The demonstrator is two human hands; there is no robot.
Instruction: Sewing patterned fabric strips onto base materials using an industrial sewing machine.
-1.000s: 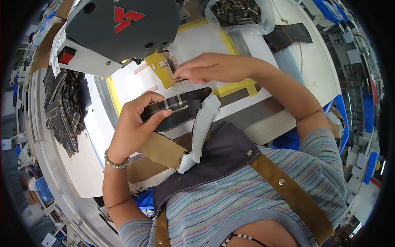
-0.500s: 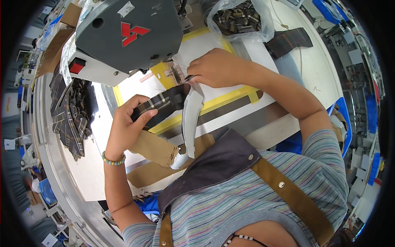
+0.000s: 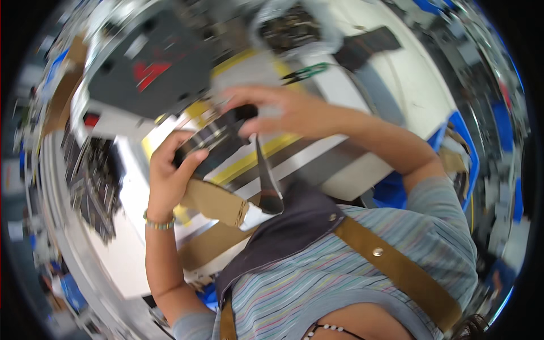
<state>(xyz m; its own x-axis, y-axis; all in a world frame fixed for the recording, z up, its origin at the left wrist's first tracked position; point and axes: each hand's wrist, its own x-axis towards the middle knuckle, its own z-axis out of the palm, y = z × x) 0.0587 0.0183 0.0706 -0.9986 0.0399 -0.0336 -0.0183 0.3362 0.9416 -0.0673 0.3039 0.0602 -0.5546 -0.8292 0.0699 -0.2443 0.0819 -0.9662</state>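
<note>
My left hand grips the near end of a dark plaid strip, thumb on top, fingers wrapped round it. My right hand pinches the strip's far dark end just in front of the machine head. A folded brown card hangs below the left hand, joined to a white piece and a narrow dark-faced band that dangles from between the hands. Green-handled snips lie beyond my right hand. The picture is blurred, so fine details of the held piece cannot be made out.
A clear bag of small dark pieces stands at the back, with a dark cloth strip beside it. A pile of plaid cloth lies left of the machine. A blue bin is at the right edge.
My right hand has shifted onto the strip's end, and the green snips now show lying above it. The dangling band has turned from pale to dark face. The view has swung and blurred.
</note>
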